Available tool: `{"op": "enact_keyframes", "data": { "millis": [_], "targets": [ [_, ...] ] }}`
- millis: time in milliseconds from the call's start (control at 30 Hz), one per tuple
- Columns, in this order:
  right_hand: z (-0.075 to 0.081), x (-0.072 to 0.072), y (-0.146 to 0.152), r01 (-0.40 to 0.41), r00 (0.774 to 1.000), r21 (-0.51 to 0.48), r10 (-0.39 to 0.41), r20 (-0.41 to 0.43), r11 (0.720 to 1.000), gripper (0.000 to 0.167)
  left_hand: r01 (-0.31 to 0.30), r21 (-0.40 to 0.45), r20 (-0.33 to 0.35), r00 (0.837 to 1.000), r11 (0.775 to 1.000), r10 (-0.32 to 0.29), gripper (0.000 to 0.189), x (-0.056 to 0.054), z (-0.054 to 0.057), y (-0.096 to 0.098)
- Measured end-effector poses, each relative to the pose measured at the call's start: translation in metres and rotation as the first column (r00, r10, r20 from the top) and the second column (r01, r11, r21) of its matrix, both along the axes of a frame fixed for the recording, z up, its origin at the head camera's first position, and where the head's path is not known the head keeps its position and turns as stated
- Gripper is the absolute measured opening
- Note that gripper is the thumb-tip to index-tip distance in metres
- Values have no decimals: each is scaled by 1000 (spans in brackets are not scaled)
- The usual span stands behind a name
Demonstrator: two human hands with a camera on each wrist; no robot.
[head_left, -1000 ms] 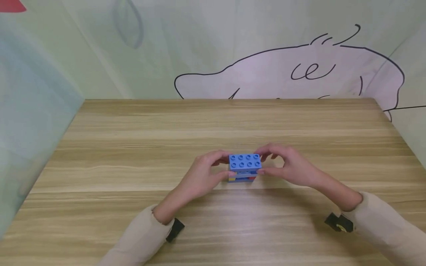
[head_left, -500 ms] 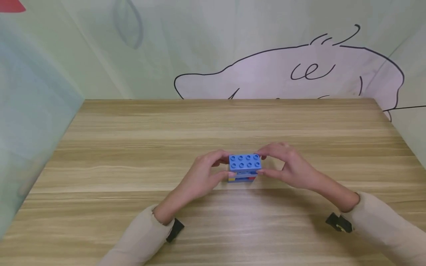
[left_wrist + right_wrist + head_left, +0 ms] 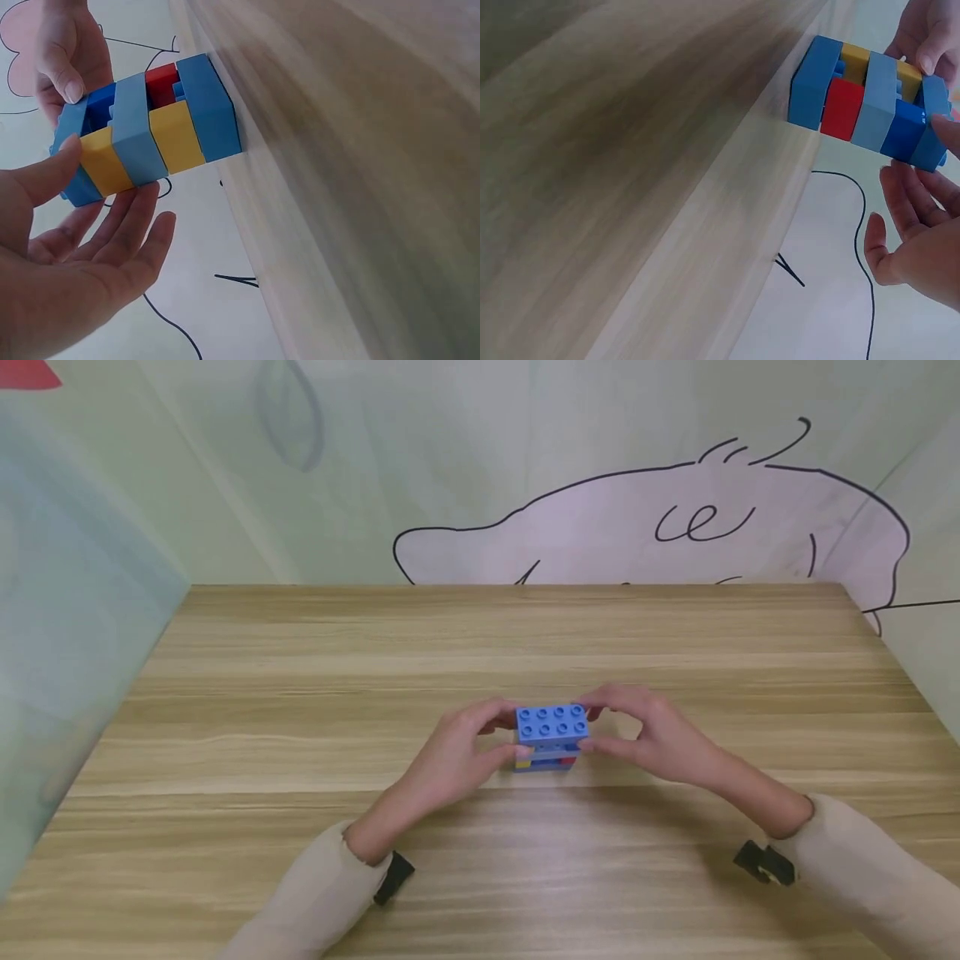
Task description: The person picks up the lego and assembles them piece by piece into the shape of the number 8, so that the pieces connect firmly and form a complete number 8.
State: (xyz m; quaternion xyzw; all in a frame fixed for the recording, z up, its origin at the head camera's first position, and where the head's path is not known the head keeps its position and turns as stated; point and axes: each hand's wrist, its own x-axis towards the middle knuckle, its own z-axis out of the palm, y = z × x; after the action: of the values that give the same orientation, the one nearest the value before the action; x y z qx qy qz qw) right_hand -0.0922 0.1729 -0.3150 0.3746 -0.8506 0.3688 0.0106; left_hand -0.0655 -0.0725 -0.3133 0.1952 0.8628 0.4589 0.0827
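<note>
A small tower of toy building bricks stands mid-table in the head view, a blue studded brick (image 3: 552, 723) on top. Beneath it come a yellow brick (image 3: 106, 161) and a dark blue brick (image 3: 904, 129) side by side, then a light blue brick (image 3: 139, 135). Lower down, another yellow brick (image 3: 177, 137) and a red brick (image 3: 842, 110) rest on a blue bottom brick (image 3: 211, 109). My left hand (image 3: 453, 760) holds the upper left end, thumb in front and fingers behind. At the upper right end, my right hand (image 3: 667, 743) pinches the top layers likewise.
The wood-grain table (image 3: 337, 652) reaches back to a pale wall cloth (image 3: 450, 443) with a line-drawn animal. Black wrist devices (image 3: 393, 878) show at both beige sleeves (image 3: 315, 893).
My right hand's fingers have shifted slightly at the tower's right end, and the top brick sits marginally differently. My left hand keeps its hold in the same place.
</note>
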Motion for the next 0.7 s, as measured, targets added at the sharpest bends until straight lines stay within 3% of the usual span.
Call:
{"op": "enact_keyframes", "data": {
  "millis": [100,167,367,600,700],
  "targets": [
    [3,-6,-2,32,991,-3,-32,127,999,38,-4,11,28,1000,1000,4,38,-7,1,0],
    [5,-12,-4,70,974,-5,-67,218,998,36,-30,18,68,997,999,28,40,-14,2,0],
    [6,-35,-11,178,884,17,-167,437,984,36,-144,-19,236,961,989,145,36,-39,5,3],
    [-2,-53,-13,211,805,140,-253,537,968,47,-154,-174,310,929,973,202,40,-59,1,9],
    [-7,-57,-15,208,760,173,-270,591,963,48,-159,-212,342,912,964,226,41,-65,-3,11]
  ]
}}
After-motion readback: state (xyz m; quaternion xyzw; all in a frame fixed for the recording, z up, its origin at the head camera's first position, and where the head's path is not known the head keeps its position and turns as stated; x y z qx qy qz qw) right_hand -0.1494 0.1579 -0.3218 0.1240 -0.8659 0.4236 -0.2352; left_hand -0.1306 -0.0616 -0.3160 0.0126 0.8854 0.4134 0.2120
